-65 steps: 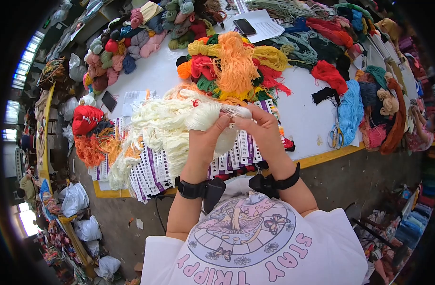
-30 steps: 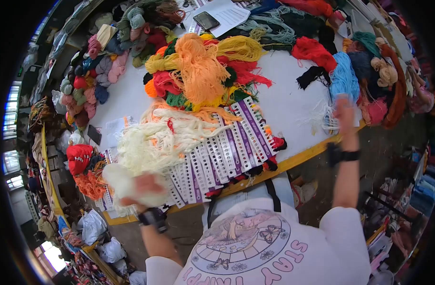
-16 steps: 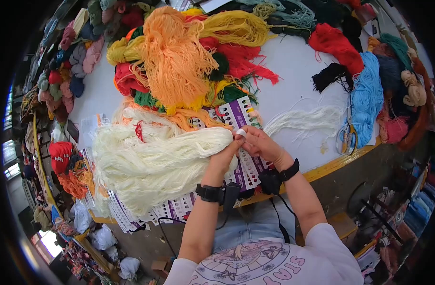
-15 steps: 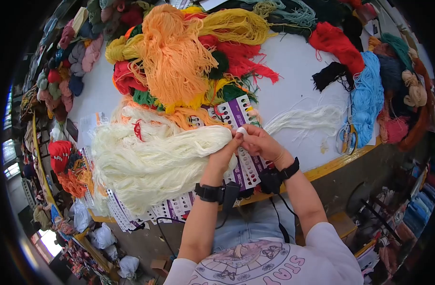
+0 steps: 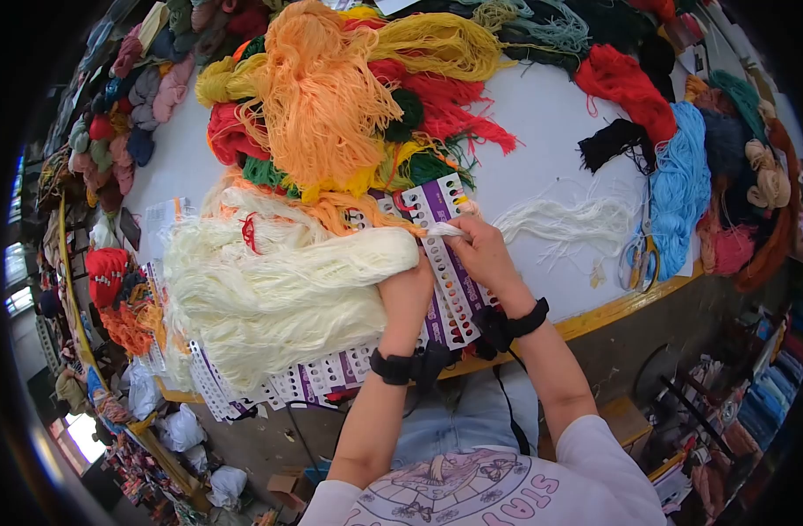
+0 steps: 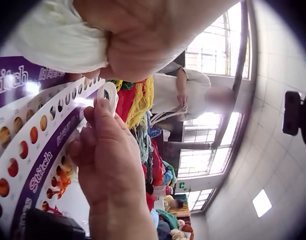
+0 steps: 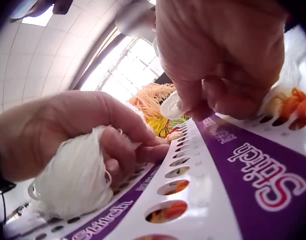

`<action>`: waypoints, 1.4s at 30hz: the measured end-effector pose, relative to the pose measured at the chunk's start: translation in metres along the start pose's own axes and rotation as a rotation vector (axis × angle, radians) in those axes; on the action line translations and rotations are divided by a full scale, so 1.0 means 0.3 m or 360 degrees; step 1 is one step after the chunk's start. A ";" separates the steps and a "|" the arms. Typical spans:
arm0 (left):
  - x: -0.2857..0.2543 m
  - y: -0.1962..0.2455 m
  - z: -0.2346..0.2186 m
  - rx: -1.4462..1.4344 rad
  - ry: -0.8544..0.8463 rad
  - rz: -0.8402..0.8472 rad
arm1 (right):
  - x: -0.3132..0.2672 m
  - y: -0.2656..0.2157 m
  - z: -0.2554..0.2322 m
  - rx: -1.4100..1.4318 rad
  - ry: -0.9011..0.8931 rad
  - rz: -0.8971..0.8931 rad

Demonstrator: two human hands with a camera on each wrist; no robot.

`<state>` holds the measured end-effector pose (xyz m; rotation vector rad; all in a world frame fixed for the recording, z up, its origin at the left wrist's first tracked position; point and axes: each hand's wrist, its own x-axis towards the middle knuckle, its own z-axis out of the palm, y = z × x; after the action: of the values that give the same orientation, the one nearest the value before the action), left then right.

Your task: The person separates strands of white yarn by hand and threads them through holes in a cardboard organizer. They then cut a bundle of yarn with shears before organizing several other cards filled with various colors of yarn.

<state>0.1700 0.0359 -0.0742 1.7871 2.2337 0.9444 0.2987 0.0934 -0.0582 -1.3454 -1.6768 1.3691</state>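
Observation:
A long skein of cream thread (image 5: pixel 287 280) lies across the perforated thread cards (image 5: pixel 445 206). My left hand (image 5: pixel 408 294) grips its right end; in the right wrist view its fingers curl around the skein (image 7: pixel 73 175). Just to the right, my right hand (image 5: pixel 485 254) pinches a small white thread loop (image 6: pixel 109 95) between thumb and forefinger, close over the cards. A loose bundle of white threads (image 5: pixel 568 219) lies to the right of that hand. A short red tie (image 5: pixel 249 233) sits on the cream threads behind the skein.
Peach thread (image 5: pixel 323 96) heaps over other bright skeins behind the hands. Scissors (image 5: pixel 644 254) lie beside a light blue skein (image 5: pixel 680 188) at the right. A red skein (image 5: pixel 625 92) and black threads (image 5: pixel 616 145) lie nearby. The table's yellow edge (image 5: pixel 594 317) runs in front.
The hands swung apart, left with the skein and right toward the scissors, then came together again. White threads now lie at the right. Since half a second ago, the hands have separated slightly.

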 end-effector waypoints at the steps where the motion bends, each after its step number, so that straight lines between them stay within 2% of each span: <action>1: 0.001 -0.012 0.004 -0.0104 -0.0101 -0.0091 | -0.002 0.000 0.002 0.0004 -0.0009 0.0042; 2: 0.002 -0.025 0.006 -0.0419 -0.0344 -0.0353 | -0.001 -0.004 0.004 0.0007 -0.0016 0.0083; 5: 0.004 -0.056 0.005 -0.0937 -0.0720 -0.0692 | -0.001 -0.005 0.011 0.0013 0.0002 0.0167; 7: 0.088 0.048 -0.075 -0.1423 -0.0836 -0.1368 | 0.003 -0.006 0.012 0.0011 -0.0011 0.0229; 10: 0.077 0.015 -0.064 -0.1637 -0.0934 -0.1432 | 0.015 -0.017 0.006 -0.0026 -0.0035 0.0301; 13: 0.067 0.015 -0.051 -0.1775 -0.0820 -0.1392 | 0.024 -0.027 0.005 -0.0097 -0.0019 0.0291; 16: 0.050 0.000 -0.029 -0.1689 -0.0838 -0.1440 | 0.028 -0.023 -0.002 -0.0088 -0.0128 0.0240; 19: 0.050 0.024 -0.020 -0.1581 -0.0696 -0.1429 | 0.025 0.002 -0.002 -0.0048 -0.0213 0.0169; 22: 0.084 0.052 -0.048 -0.0832 -0.0850 -0.1107 | 0.032 0.006 0.003 -0.0140 -0.0164 0.0183; 25: 0.083 -0.034 -0.066 0.0305 -0.0089 0.0432 | 0.041 -0.007 0.024 -0.0258 -0.0096 0.0135; 28: 0.072 -0.109 -0.114 0.0291 -0.0288 0.0105 | 0.052 -0.009 0.039 -0.0450 -0.0121 0.0150; 31: 0.121 -0.088 -0.230 -0.0405 -0.0918 -0.0896 | 0.056 0.000 0.047 -0.0496 -0.0109 0.0147; 32: 0.117 -0.079 -0.247 -0.0940 -0.0886 -0.1103 | 0.058 0.005 0.047 -0.0477 -0.0106 0.0155; 35: 0.107 -0.083 -0.234 -0.0853 -0.0948 -0.1093 | 0.057 0.019 0.044 -0.0342 -0.0093 0.0150; 37: 0.072 -0.099 -0.188 -0.0470 -0.0597 -0.0403 | 0.050 0.024 0.039 -0.0264 -0.0090 0.0165; 39: 0.054 -0.097 -0.166 -0.0650 -0.0478 -0.0463 | 0.043 0.023 0.031 -0.0227 -0.0094 0.0200; 41: 0.091 -0.035 -0.204 -0.1382 -0.0586 -0.1273 | 0.035 0.002 0.011 0.0104 -0.0180 0.0449; 42: 0.102 -0.032 -0.208 -0.1876 -0.0692 -0.1520 | 0.030 -0.004 0.004 0.0273 -0.0220 0.0570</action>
<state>0.1241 0.0390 -0.0212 0.2883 1.3625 1.0708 0.2944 0.1014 -0.0587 -1.5293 -1.4074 1.8021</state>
